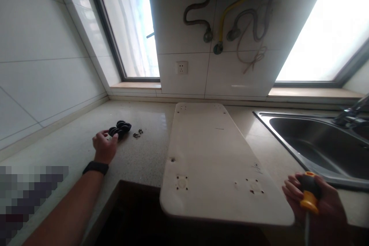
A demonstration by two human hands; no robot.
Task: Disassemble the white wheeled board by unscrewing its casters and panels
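Several black caster wheels [123, 126] sit in a cluster on the left part of the countertop. My left hand [105, 144], with a dark band on its wrist, is closed on the nearest caster, fingers and thumb on its left side. Just right of the casters lies a small pile of screws [138, 133]. In my right hand [324, 200] is a screwdriver [309, 201] with a yellow and dark grey handle, its shaft pointing down. Between my hands lies a white board [207, 150] with rounded corners and groups of screw holes near its corners.
A steel sink [311, 142] with a faucet [353, 111] is at the right. A dark opening [129, 215] cuts into the countertop [144, 157] below the board's near end. On the wall are a socket [181, 68], hoses and a yellow pipe [230, 5].
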